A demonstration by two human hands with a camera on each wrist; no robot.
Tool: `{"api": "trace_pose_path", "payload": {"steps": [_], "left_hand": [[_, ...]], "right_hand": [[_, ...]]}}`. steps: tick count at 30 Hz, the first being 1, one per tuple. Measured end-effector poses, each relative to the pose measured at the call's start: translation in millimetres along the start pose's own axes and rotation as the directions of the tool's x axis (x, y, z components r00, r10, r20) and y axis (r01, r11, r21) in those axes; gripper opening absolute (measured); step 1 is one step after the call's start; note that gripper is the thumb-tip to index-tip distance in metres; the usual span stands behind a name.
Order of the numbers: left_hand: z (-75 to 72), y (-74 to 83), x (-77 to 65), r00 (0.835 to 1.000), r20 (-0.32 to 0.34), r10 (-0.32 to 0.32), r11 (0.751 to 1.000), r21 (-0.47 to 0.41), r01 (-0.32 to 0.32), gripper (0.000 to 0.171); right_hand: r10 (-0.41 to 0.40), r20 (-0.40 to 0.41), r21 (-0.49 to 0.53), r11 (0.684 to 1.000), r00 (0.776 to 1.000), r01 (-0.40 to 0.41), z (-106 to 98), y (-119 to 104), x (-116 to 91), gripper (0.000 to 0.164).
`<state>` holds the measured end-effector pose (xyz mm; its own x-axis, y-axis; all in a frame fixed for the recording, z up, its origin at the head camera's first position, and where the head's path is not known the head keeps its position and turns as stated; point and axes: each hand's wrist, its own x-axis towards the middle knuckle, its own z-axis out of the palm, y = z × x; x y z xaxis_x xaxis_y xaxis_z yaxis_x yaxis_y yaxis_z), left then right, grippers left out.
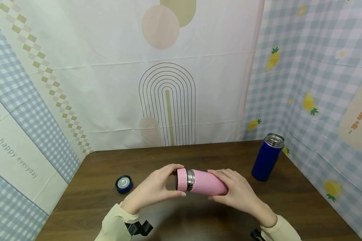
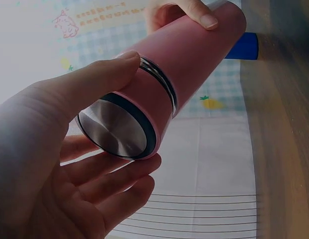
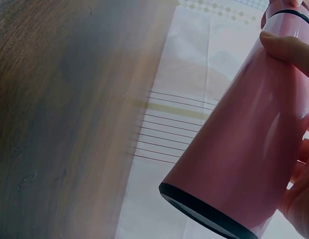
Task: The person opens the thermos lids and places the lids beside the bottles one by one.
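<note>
A pink thermos (image 1: 208,182) is held nearly level above the table by both hands. My left hand (image 1: 155,187) grips its pink lid (image 1: 182,179), thumb on one side and fingers on the other. Between lid and body shows a silver band (image 1: 191,180). In the left wrist view the lid's end is a brushed metal disc (image 2: 114,128) inside a black ring. Around the body, towards the base, my right hand (image 1: 236,189) is wrapped. The black-rimmed base (image 3: 207,211) shows in the right wrist view.
Towards the table's back right stands a blue thermos (image 1: 266,160) with its steel mouth uncovered. A dark blue lid (image 1: 124,184) lies on the left of the brown table (image 1: 108,164), inner side up. Patterned cloths (image 1: 108,100) hang behind and at the sides.
</note>
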<state>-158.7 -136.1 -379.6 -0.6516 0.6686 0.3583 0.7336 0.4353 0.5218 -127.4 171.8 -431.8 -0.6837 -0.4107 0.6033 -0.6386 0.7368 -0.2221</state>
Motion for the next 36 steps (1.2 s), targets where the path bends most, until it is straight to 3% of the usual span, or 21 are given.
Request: {"api": "trace_pose_path", "payload": {"steps": [10, 27, 36], "left_hand": [[0.6, -2.1, -2.8, 0.999, -0.052, 0.003, 1.0, 0.028, -0.002, 0.071], [-3.4, 3.0, -5.6, 0.988, -0.026, -0.155, 0.985, 0.07, 0.157, 0.069], [-2.9, 4.4, -5.6, 0.979, -0.036, -0.202, 0.977, 0.057, 0.204, 0.062]], "right_hand": [[-0.012, -0.001, 0.0, 1.0, 1.0, 0.012, 1.6, 0.3, -0.1, 0.082], [-0.017, -0.004, 0.027, 0.999, 1.0, 0.017, 6.4, 0.0, -3.9, 0.081], [-0.029, -0.01, 0.019, 0.999, 1.0, 0.029, 4.3, -2.0, -2.8, 0.083]]}}
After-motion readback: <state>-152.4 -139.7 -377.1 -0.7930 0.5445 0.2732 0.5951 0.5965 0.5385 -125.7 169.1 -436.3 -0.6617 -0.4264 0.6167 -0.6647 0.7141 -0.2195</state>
